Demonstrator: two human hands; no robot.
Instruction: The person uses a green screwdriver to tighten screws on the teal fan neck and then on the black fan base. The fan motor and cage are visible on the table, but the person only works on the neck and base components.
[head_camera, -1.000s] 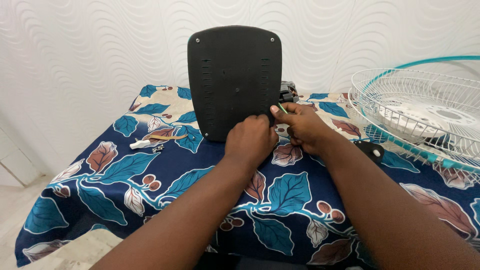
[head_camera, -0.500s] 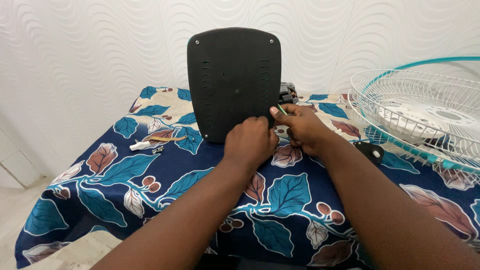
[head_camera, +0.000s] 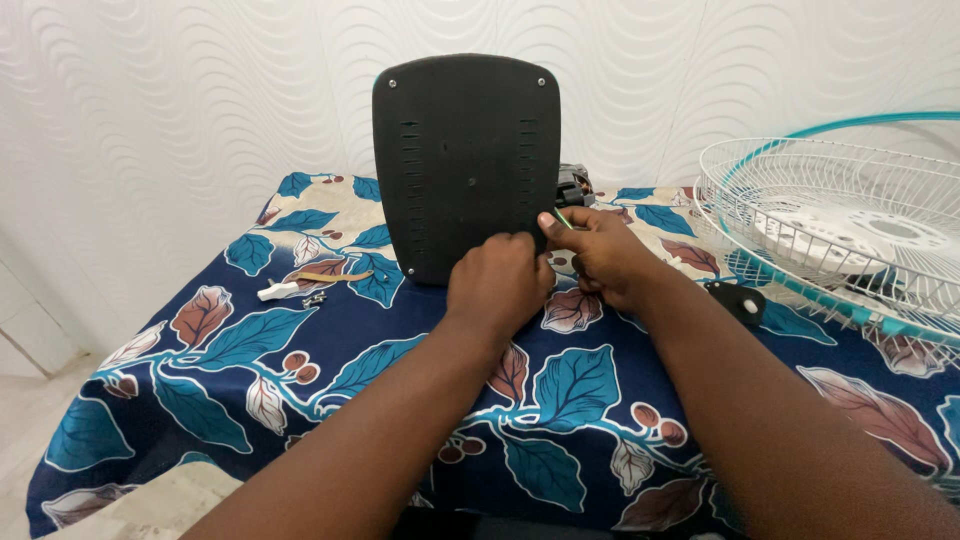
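White wire fan guard (head_camera: 830, 215) sits right of the hands. Left hand (head_camera: 497, 280) curled against the upright black panel (head_camera: 466, 165); right hand (head_camera: 600, 252) pinches a thin green wire (head_camera: 565, 217).

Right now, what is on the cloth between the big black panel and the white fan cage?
In the head view, between the black panel and the fan cage lie the right hand and a small black part.
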